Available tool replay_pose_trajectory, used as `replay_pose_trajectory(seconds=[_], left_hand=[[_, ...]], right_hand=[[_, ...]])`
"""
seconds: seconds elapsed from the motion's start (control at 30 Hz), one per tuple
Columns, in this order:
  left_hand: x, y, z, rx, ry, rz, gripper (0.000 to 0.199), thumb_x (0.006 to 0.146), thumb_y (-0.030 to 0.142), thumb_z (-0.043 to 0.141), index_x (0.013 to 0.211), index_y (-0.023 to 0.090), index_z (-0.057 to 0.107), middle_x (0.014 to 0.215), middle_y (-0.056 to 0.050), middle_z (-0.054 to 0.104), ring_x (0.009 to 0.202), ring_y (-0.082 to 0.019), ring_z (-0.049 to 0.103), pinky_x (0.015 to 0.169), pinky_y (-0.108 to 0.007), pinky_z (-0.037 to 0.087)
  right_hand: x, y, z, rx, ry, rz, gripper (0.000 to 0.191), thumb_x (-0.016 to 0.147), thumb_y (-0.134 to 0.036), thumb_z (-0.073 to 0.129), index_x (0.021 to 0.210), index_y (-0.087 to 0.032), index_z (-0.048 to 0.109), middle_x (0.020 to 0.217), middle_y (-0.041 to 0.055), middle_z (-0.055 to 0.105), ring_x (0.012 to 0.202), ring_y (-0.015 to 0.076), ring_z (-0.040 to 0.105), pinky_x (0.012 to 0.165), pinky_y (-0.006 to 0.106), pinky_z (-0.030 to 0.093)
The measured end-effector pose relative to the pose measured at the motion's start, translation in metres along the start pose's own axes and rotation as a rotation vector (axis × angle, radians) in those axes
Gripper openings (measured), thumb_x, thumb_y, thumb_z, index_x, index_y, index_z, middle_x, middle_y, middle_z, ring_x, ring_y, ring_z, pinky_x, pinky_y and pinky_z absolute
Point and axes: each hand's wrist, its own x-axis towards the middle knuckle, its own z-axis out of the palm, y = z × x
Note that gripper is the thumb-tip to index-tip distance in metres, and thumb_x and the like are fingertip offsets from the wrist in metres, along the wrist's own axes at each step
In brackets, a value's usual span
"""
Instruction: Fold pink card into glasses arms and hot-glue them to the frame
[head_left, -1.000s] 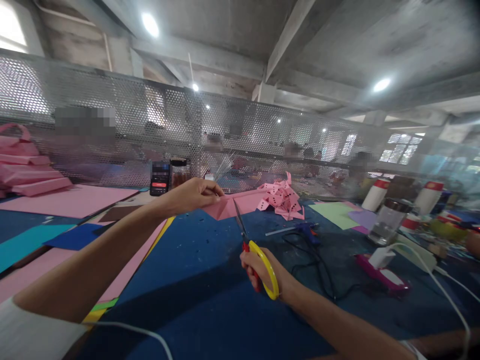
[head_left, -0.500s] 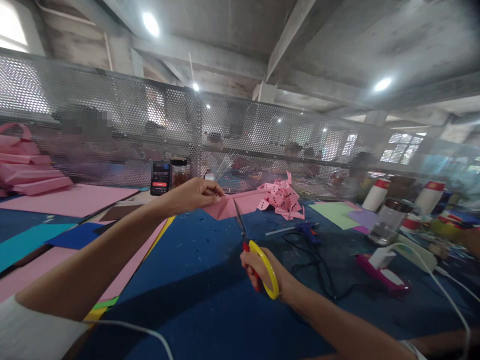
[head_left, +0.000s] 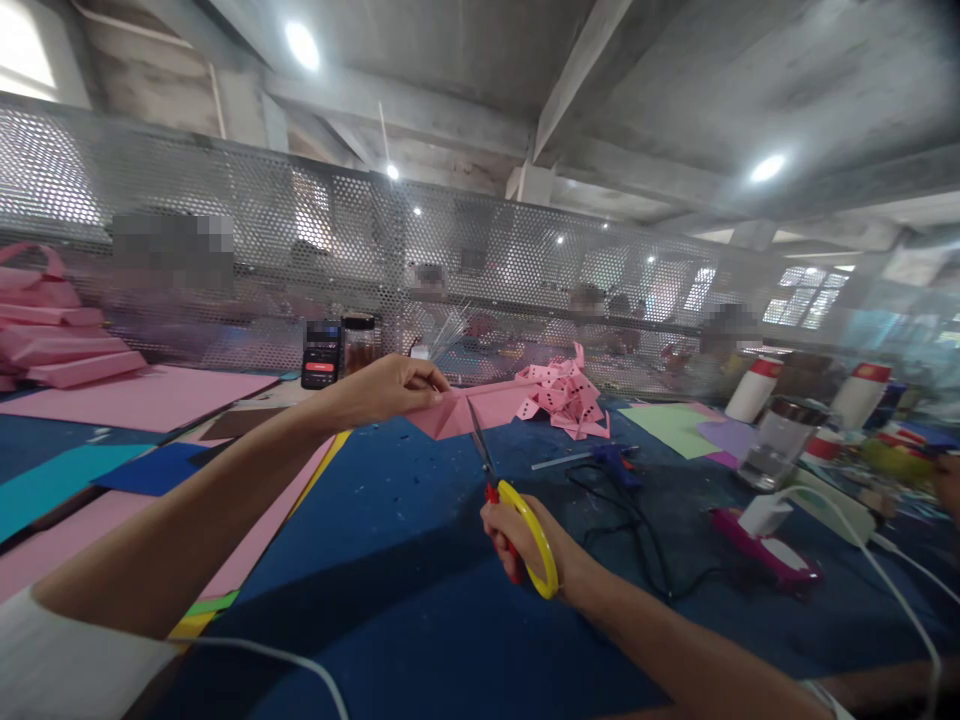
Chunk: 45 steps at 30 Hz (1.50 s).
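Note:
Pinched between the fingers of my left hand (head_left: 409, 385) is the left end of a folded pink paper strip (head_left: 495, 405), raised over the blue table. My right hand (head_left: 517, 540) is closed round the red and yellow handles of the scissors (head_left: 534, 540). Their blades point up and away, with the tips against the pink paper just right of my left fingers. At the paper's right end lies a heap of cut pink pieces with black dots (head_left: 566, 398).
A blue glue gun (head_left: 619, 465) with a dark cord lies right of the scissors. A phone (head_left: 321, 355) and jar (head_left: 360, 345) stand behind my left hand. Coloured sheets (head_left: 135, 395) cover the left; a clear container (head_left: 780, 445) and pink power strip (head_left: 765, 548) are right.

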Motion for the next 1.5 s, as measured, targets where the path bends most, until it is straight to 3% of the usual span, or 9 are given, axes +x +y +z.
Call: replay_pose_trajectory(seconds=[0.3,0.83,1.5], left_hand=[[0.0,-0.0003,0.0006,0.001,-0.007,0.006,0.04,0.08,0.041,0.065,0.11,0.015,0.075,0.103,-0.01,0.077,0.091,-0.021,0.068,0.075,-0.027,0.048],[-0.0013,0.0019,0.0006,0.016,0.008,-0.011,0.039,0.079,0.042,0.065,0.108,0.017,0.075,0.095,-0.007,0.076,0.081,-0.018,0.066,0.064,-0.025,0.044],[-0.0009,0.0022,0.0001,0.02,-0.004,-0.016,0.039,0.081,0.04,0.065,0.11,0.017,0.076,0.101,-0.009,0.077,0.089,-0.02,0.067,0.071,-0.027,0.046]], right_hand=[[-0.0008,-0.0002,-0.0007,-0.026,0.0,-0.002,0.025,0.091,-0.025,0.051,0.067,-0.022,0.048,0.042,-0.0091,0.042,0.033,0.0077,0.04,0.037,0.019,0.031],[0.0028,0.0056,-0.0023,-0.072,0.014,-0.03,0.027,0.093,-0.024,0.051,0.067,-0.021,0.049,0.042,-0.0086,0.043,0.033,0.0082,0.041,0.037,0.019,0.032],[0.0003,0.0045,-0.0035,-0.11,0.007,-0.054,0.03,0.095,-0.025,0.049,0.066,-0.022,0.048,0.038,-0.0078,0.042,0.034,0.0093,0.04,0.038,0.02,0.032]])
